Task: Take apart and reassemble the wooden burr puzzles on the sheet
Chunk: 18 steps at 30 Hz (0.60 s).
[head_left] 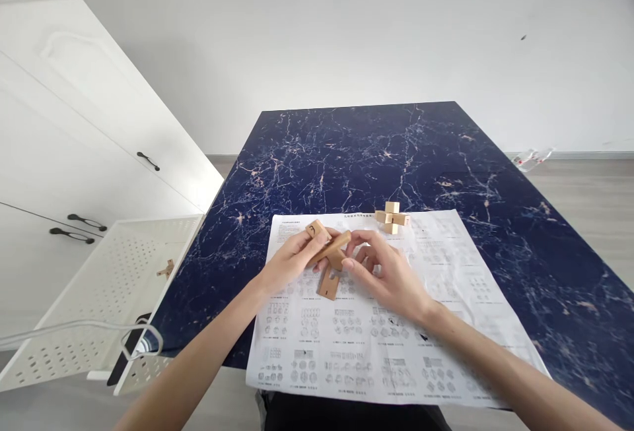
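Note:
Several notched wooden puzzle pieces cross each other between my hands, over the printed paper sheet. My left hand is closed around them from the left, its thumb pressing on a numbered block. A slanting wooden bar lies across the middle, and a notched piece marked with a stroke points down toward the sheet. My right hand has curled fingers, with thumb and index fingertip at the right end of the crossed pieces. How the pieces fit together behind my fingers is hidden.
A cross-shaped wooden puzzle stands at the sheet's top edge, beyond my right hand. The sheet lies on a dark blue marbled table. At left are a white perforated cart, holding a small wooden piece, and a white cabinet.

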{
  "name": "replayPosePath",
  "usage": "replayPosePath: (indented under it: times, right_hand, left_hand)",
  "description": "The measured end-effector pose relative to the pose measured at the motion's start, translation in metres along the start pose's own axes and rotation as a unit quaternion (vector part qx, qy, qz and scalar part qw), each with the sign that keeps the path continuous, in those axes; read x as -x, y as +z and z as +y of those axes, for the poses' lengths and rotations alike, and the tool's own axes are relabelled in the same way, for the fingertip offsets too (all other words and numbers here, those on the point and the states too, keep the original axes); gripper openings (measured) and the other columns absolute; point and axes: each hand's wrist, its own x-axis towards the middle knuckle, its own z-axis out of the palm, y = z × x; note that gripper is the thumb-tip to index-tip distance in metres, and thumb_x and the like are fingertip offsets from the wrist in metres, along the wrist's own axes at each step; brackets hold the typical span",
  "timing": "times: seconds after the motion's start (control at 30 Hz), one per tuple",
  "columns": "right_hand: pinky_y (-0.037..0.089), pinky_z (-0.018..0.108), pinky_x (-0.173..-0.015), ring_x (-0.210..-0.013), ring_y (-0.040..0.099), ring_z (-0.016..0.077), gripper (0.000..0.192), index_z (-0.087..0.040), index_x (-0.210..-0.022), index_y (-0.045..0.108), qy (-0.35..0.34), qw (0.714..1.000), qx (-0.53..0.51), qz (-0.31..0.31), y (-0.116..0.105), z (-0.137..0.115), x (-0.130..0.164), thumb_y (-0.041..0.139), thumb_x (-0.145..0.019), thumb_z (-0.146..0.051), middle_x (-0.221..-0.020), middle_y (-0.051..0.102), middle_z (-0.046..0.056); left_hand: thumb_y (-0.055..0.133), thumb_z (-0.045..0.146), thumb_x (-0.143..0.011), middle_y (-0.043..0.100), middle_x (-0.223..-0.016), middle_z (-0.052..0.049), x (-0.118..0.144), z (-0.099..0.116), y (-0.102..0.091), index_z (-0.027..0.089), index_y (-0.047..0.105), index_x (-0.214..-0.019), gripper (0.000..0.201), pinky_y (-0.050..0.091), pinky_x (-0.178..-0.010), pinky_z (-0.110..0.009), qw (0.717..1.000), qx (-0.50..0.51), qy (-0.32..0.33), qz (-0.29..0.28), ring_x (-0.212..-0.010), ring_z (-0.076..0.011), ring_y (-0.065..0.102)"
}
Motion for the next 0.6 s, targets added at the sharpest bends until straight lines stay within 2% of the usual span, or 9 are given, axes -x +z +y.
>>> replayPosePath:
  times: [0.13,0.2,0.3,0.37,0.47,0.53,0.6]
  right_hand:
    - [0.051,0.029,-0.060,-0.072,0.069,0.0184,0.024,-0.023,-0.119,0.065,-0.026,0.999,0.036,0.013,-0.001,0.000,0.002,0.060,-0.109,-0.044,-0.095,0.077,0.005]
    - [0.051,0.029,-0.062,-0.069,0.067,0.0173,0.021,-0.023,-0.111,0.068,-0.052,0.997,0.056,0.010,-0.001,0.001,0.003,0.057,-0.111,-0.041,-0.088,0.076,0.003]
    - [0.050,0.028,-0.063,-0.068,0.065,0.0160,0.023,-0.022,-0.107,0.068,-0.126,0.990,0.065,-0.025,-0.004,0.003,0.004,0.055,-0.114,-0.039,-0.085,0.074,0.002]
    - [0.050,0.027,-0.064,-0.069,0.065,0.0154,0.024,-0.021,-0.107,0.069,-0.174,0.982,0.054,-0.055,-0.006,0.002,0.003,0.054,-0.115,-0.038,-0.086,0.074,0.002]
    - [0.050,0.026,-0.065,-0.070,0.065,0.0149,0.023,-0.021,-0.110,0.070,-0.216,0.972,0.033,-0.083,-0.010,0.002,0.002,0.056,-0.115,-0.039,-0.088,0.074,0.002]
    - [0.049,0.026,-0.064,-0.068,0.063,0.0147,0.025,-0.021,-0.110,0.072,-0.226,0.969,0.023,-0.097,-0.010,0.000,0.004,0.057,-0.114,-0.041,-0.087,0.073,0.002]
    - [0.048,0.026,-0.063,-0.068,0.063,0.0147,0.028,-0.020,-0.107,0.073,-0.229,0.966,0.002,-0.119,-0.009,-0.004,0.006,0.058,-0.113,-0.043,-0.085,0.072,0.002]
  left_hand:
    - [0.060,0.059,-0.107,0.071,-0.083,-0.004,0.002,-0.003,0.003,0.017,0.063,-0.115,0.043,0.056,-0.065,-0.031,0.997,0.005,-0.036,-0.072,-0.065,-0.0170,0.068]
    - [0.059,0.060,-0.107,0.071,-0.085,-0.005,0.003,-0.003,0.002,0.018,0.062,-0.111,0.042,0.057,-0.067,-0.033,0.996,0.001,-0.049,-0.080,-0.070,-0.0195,0.071]
    - [0.053,0.057,-0.111,0.070,-0.100,-0.007,0.003,0.003,0.001,0.019,0.068,-0.101,0.043,0.056,-0.084,-0.035,0.996,-0.056,-0.012,-0.072,-0.087,-0.0197,0.068]
    - [0.048,0.053,-0.113,0.069,-0.105,-0.007,0.003,0.008,0.001,0.019,0.071,-0.099,0.044,0.052,-0.092,-0.035,0.993,-0.074,0.019,-0.086,-0.095,-0.0204,0.065]
    - [0.048,0.052,-0.113,0.069,-0.106,-0.008,0.003,0.010,0.001,0.020,0.072,-0.102,0.042,0.051,-0.095,-0.038,0.993,-0.044,0.032,-0.101,-0.100,-0.0225,0.065]
    - [0.050,0.054,-0.112,0.068,-0.105,-0.009,0.002,0.009,-0.001,0.020,0.072,-0.102,0.042,0.052,-0.094,-0.039,0.996,-0.013,0.028,-0.084,-0.100,-0.0237,0.065]
    - [0.049,0.058,-0.111,0.068,-0.101,-0.009,0.000,0.006,-0.004,0.019,0.069,-0.098,0.045,0.053,-0.091,-0.039,0.999,0.021,0.029,-0.027,-0.095,-0.0228,0.065]
